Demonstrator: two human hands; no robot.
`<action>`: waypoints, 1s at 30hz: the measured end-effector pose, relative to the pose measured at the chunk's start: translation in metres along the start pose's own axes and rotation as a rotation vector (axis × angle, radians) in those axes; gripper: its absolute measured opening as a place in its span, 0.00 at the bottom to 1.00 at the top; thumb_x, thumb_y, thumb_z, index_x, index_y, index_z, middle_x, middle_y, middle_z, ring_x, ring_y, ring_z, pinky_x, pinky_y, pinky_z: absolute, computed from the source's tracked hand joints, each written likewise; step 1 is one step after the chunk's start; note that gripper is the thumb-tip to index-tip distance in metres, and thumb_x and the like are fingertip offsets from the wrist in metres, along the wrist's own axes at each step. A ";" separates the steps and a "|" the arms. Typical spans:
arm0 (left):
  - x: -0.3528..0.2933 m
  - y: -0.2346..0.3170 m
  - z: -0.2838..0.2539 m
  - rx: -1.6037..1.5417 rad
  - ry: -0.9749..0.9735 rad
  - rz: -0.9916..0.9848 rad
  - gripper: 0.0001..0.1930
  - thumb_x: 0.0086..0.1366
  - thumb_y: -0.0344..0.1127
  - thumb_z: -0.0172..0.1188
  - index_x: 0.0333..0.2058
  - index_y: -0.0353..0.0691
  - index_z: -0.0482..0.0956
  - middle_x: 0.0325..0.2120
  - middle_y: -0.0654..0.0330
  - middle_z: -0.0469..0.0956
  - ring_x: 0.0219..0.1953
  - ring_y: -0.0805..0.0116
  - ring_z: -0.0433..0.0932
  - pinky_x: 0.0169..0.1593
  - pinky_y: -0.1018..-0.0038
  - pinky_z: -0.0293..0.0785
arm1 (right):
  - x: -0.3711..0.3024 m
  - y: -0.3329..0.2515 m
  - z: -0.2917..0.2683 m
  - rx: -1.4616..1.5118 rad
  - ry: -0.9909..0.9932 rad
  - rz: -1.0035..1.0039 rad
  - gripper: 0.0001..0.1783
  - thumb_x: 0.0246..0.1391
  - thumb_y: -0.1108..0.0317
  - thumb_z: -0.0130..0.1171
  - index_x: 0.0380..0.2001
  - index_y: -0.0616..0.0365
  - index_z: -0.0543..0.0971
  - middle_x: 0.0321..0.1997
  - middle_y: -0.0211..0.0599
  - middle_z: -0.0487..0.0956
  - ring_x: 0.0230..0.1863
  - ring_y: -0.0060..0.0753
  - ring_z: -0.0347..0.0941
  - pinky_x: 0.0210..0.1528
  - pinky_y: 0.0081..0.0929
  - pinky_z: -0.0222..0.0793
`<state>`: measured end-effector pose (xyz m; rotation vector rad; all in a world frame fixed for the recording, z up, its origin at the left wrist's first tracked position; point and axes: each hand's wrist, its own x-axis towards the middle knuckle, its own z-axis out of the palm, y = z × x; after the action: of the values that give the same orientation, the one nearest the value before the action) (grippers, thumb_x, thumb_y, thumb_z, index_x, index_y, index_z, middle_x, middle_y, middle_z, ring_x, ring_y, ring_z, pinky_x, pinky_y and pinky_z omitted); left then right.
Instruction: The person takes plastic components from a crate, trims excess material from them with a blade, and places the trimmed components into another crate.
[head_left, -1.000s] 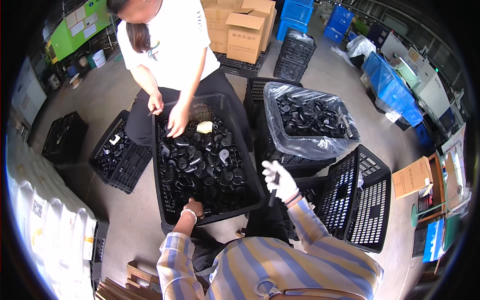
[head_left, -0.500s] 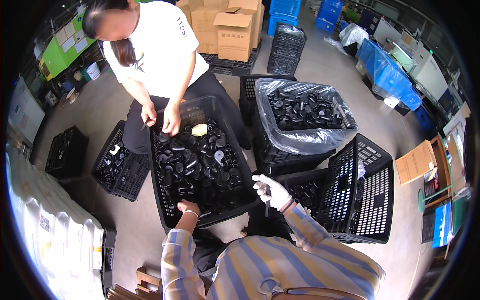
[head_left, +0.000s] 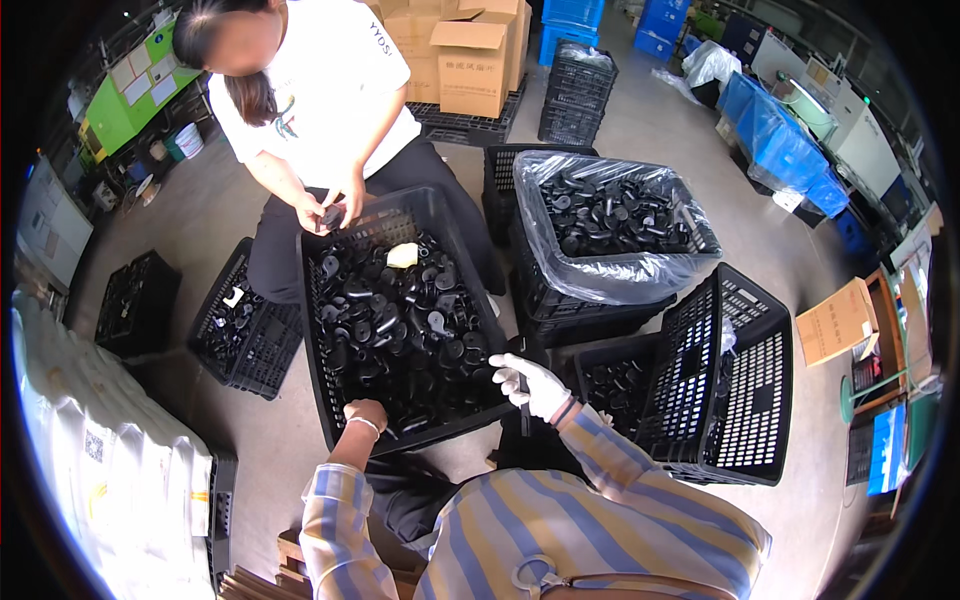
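Observation:
My bare left hand (head_left: 366, 413) is closed at the near edge of a large black plastic crate (head_left: 318, 395); whatever its fingers hold, if anything, is hidden. In the crate lies a heap of black moulded plastic parts (head_left: 390, 325), each with a round disc end and a curved stem. My right hand (head_left: 543, 388), in a white glove, is closed round a dark, thin, stick-like tool (head_left: 525, 415) beside the crate's near right corner. Across the crate, a co-worker's two hands (head_left: 328, 208) hold one black part above the far left rim.
A lined crate (head_left: 615, 278) full of black parts stands on stacked crates at the right. Nearer, a tilted black crate (head_left: 755, 380) stands beside a low crate with parts. Another crate (head_left: 262, 350) sits left, by the co-worker's leg. Pale yellow paper (head_left: 402, 255) lies on the heap.
My left hand has moved slightly left along the near rim. My right hand has shifted a little left, nearer the crate. The co-worker's hands have come together round a part, lifted from the heap.

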<state>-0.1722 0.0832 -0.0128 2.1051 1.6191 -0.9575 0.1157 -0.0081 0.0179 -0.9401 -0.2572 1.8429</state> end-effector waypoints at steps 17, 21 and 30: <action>-0.062 0.045 0.021 -0.529 1.071 0.171 0.05 0.50 0.29 0.55 0.18 0.39 0.71 0.15 0.59 0.69 0.20 0.60 0.69 0.26 0.68 0.64 | 0.103 -0.321 -0.186 -1.033 0.699 -0.421 0.12 0.41 0.73 0.57 0.33 0.62 0.76 0.21 0.32 0.74 0.19 0.19 0.67 0.20 0.19 0.63; -0.068 0.045 0.020 -0.563 0.983 0.129 0.05 0.48 0.27 0.55 0.16 0.38 0.70 0.14 0.57 0.68 0.19 0.58 0.68 0.25 0.67 0.64 | 0.159 -0.330 -0.189 -1.818 0.866 -0.313 0.16 0.40 0.63 0.51 0.36 0.50 0.76 0.36 0.40 0.77 0.41 0.45 0.71 0.42 0.36 0.66; -0.069 0.047 0.015 -0.579 0.898 0.132 0.06 0.46 0.26 0.55 0.14 0.38 0.69 0.12 0.58 0.67 0.18 0.59 0.68 0.24 0.68 0.62 | 0.192 -0.352 -0.199 -2.108 0.746 -0.164 0.20 0.36 0.68 0.57 0.38 0.53 0.73 0.41 0.45 0.73 0.42 0.48 0.70 0.41 0.35 0.66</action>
<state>-0.1422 0.0093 0.0162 2.2438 1.7556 0.5658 0.4611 0.2743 -0.0145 -2.6166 -1.8157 0.2937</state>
